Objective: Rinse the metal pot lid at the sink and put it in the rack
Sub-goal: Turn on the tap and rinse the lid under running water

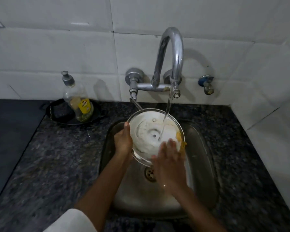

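both forearms reach in from the near edge of the counter, dark speckled stone that wraps the steel sink set toward its right end. over the far half of the sink, the metal pot lid is held tilted, underside up, white and wet, with yellow residue along its right rim. water from the curved tap on the tiled wall falls onto the lid's middle. left hand grips the lid's left rim — thumb over the edge, fingers behind. right hand lies flat and spread on the lid's near right part, blurred. soap bottle stands at the counter's back edge on a dark tray. drain shows just below the lid.
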